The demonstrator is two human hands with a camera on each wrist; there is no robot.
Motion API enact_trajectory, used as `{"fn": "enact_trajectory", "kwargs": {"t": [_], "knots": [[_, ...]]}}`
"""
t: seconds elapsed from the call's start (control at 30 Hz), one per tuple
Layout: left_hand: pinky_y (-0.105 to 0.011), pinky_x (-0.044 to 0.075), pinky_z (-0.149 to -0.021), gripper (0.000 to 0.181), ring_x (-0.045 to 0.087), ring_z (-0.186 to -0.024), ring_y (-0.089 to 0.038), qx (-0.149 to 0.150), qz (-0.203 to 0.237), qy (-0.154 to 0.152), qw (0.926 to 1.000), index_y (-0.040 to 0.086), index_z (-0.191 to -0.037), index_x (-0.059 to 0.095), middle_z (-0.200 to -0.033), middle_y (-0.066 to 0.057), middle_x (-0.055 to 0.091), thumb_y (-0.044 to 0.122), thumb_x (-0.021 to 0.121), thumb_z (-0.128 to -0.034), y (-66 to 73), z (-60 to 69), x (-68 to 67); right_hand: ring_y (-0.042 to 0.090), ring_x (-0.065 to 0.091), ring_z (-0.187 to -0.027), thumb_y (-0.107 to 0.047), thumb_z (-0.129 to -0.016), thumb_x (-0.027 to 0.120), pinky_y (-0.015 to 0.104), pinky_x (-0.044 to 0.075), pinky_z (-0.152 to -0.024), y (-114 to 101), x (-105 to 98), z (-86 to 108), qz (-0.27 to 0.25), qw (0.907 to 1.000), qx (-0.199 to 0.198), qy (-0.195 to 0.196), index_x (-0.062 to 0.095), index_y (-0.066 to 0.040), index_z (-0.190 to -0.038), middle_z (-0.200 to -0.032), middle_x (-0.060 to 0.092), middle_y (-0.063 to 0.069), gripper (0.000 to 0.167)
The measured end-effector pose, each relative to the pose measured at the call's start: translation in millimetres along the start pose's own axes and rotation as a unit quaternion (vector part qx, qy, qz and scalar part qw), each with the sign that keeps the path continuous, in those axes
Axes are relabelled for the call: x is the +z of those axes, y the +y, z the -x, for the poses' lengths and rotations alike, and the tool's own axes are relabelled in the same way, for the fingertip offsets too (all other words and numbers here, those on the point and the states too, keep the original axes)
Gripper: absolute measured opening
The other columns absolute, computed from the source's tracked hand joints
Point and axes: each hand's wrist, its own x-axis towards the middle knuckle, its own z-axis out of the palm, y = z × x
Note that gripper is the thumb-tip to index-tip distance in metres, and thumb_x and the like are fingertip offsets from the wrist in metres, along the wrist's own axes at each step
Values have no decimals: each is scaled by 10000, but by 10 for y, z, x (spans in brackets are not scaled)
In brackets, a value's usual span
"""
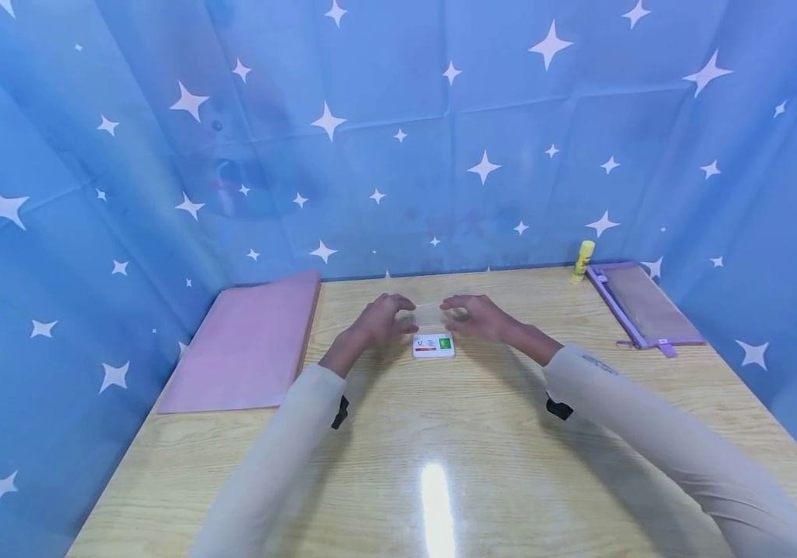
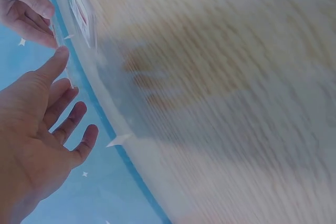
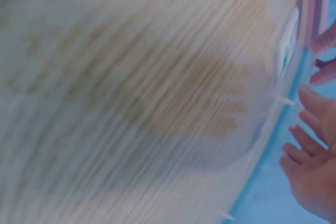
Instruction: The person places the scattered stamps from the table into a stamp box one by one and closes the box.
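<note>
Above the far middle of the table, my left hand (image 1: 383, 319) and right hand (image 1: 479, 316) face each other. Between them they pinch a clear flat piece (image 1: 428, 315) by its two ends; what kind of thing it is cannot be told. The left wrist view shows its thin edge between the left thumb and index finger, while the other left fingers are loosely spread. Just in front of the hands, a small flat white case (image 1: 433, 346) with a red and green label lies on the wood. Most of the right fingertips' contact is blurred in the right wrist view.
A large pink folder or board (image 1: 245, 345) lies at the table's left. At the back right, a yellow glue stick (image 1: 582, 260) stands upright beside a purple-edged zip pouch (image 1: 649, 304). A blue star-patterned curtain (image 1: 398, 85) borders the wooden table (image 1: 384, 465).
</note>
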Motion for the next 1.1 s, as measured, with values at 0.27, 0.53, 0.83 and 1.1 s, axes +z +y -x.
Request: {"fn": "enact_trajectory", "kwargs": {"t": [0.27,0.53,0.83,1.1], "knots": [[-431,402,-1146,478,536,-1364,-291,302,-218,-41,9993,33,-1377,657,-1438,-111,621,277,753,-978,31,94,-7,504,474,-1370,-53,-967,727,608,376,-1121,-105,24,112,45,10000,7,-45,638,114,-1312,-1398,587,309,394],[-421,409,-1139,488,539,-1356,-284,337,-180,-155,9991,38,-1369,663,-1428,-106,627,288,770,-963,29,165,48,464,556,-1303,-66,-972,726,588,434,-1076,-166,72,208,52,9999,-93,-65,649,108,-1303,-1368,616,292,382],[-425,422,-1128,458,562,-1333,-287,460,-278,-191,9984,46,-1321,699,-1402,-111,648,300,786,-949,41,215,79,476,527,-1334,-89,-961,743,612,413,-1084,-172,99,300,219,9995,-198,-108,658,93,-1302,-1371,619,284,395],[-428,416,-1134,448,555,-1343,-286,481,-228,-261,9982,57,-1312,707,-1403,-107,645,298,793,-944,36,247,117,313,662,-973,-104,-955,758,441,506,-848,-184,136,330,358,9990,-99,-243,671,69,-1292,-1322,655,247,389]]}}
